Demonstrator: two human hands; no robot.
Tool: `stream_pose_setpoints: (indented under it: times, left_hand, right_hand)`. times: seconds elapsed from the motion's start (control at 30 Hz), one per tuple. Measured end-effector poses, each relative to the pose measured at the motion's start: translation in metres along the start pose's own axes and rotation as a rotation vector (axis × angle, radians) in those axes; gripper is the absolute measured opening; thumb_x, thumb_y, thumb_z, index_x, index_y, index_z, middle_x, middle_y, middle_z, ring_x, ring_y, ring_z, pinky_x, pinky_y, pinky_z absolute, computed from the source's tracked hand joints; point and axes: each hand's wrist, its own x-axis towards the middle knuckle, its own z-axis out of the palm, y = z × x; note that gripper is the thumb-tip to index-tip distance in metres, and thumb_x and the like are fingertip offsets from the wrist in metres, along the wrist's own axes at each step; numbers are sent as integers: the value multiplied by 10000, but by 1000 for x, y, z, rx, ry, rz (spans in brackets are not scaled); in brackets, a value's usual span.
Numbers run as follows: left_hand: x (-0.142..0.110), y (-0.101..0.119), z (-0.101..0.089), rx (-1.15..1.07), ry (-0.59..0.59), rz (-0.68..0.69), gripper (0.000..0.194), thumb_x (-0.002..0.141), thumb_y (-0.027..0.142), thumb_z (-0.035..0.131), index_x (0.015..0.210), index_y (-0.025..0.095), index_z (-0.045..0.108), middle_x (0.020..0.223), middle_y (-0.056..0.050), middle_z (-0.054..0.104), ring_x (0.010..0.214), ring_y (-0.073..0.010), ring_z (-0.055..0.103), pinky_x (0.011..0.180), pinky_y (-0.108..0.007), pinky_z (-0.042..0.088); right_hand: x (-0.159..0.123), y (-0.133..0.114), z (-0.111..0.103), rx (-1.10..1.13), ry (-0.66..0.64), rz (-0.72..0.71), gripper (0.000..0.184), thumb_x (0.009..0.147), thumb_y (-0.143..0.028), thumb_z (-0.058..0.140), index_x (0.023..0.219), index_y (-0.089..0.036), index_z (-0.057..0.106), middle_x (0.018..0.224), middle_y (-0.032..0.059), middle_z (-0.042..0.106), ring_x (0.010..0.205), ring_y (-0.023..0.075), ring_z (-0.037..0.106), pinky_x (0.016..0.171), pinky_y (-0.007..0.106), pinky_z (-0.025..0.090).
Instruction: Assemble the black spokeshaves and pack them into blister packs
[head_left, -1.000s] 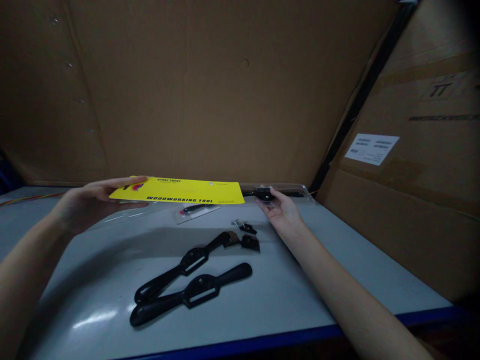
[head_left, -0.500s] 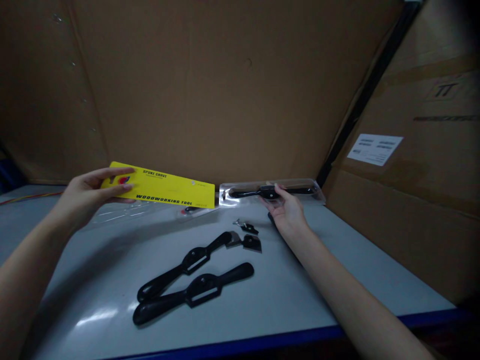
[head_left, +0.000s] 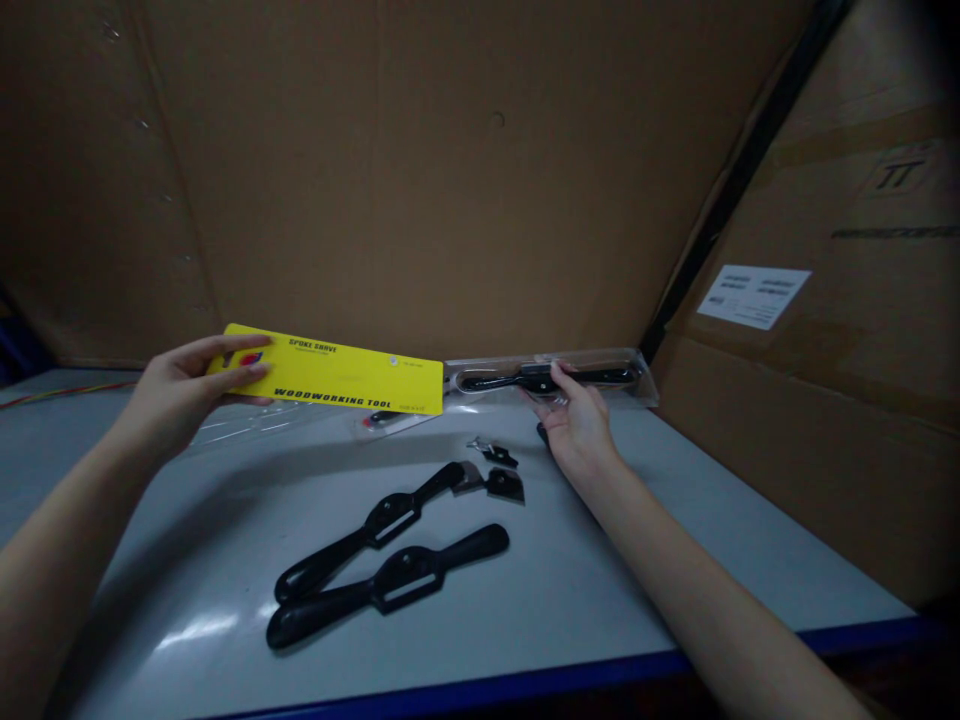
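Observation:
At the left, my left hand (head_left: 184, 385) pinches one end of a yellow backing card (head_left: 345, 378) printed "SPOKE SHAVE" and "WOODWORKING TOOL". My right hand (head_left: 577, 420) grips a clear plastic blister tray (head_left: 651, 385), with a black spokeshave (head_left: 487, 382) lying in it. The card's right end meets or overlaps the tray's left end; whether they are joined I cannot tell. Below, two black spokeshave bodies (head_left: 390, 515) (head_left: 409, 575) rest on the table, handles close together. Loose blades (head_left: 506, 486) and a small clamp piece with a screw (head_left: 491, 452) lie near their right ends.
Behind the card, more clear packaging (head_left: 247, 425) and another partly hidden pack (head_left: 405, 424) lie on the grey table (head_left: 585, 610). A cardboard wall (head_left: 450, 200) closes the back, and a labelled carton (head_left: 825, 400) stands along the right. The table's front edge (head_left: 600, 675) is blue.
The card and the tray have both shifted slightly to the right, the tray's right end rising a little. Both hands keep their hold; the parts on the table stay put.

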Motion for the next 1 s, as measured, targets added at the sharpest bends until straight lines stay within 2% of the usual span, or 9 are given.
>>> stream_pose_setpoints:
  times: [0.3,0.6,0.8,1.0]
  left_hand:
    - [4,-9,2,40,-29,46,526,545,258,790,1043,159,650,1078,-97,613,761,-197,668,590,-267,596]
    - [4,-8,6,18,35,79,517,525,249,798,1018,161,666,1068,-90,613,750,-185,661,564,-251,592]
    - [8,-14,5,-20,21,20,538,516,224,803,1028,147,658,1075,-111,611,752,-203,667,565,-253,593]
    - [10,-16,0,-92,55,-8,544,495,196,807,1013,120,661,1045,-121,625,722,-191,669,543,-218,586]
  right_hand:
    - [-5,3,2,-17,-60,-13,267,614,-108,700,791,-204,525,753,-41,658,838,190,647,734,451,550]
    - [-1,4,-1,-30,-118,-46,279,612,-155,723,823,-207,549,837,-24,667,881,197,636,757,453,539]
    - [-4,3,1,-24,-130,-55,270,635,-162,698,858,-210,553,889,1,670,936,208,620,761,448,532]
    - [-9,3,3,-48,-156,-51,253,643,-175,684,857,-214,555,917,7,670,943,206,617,756,444,531]
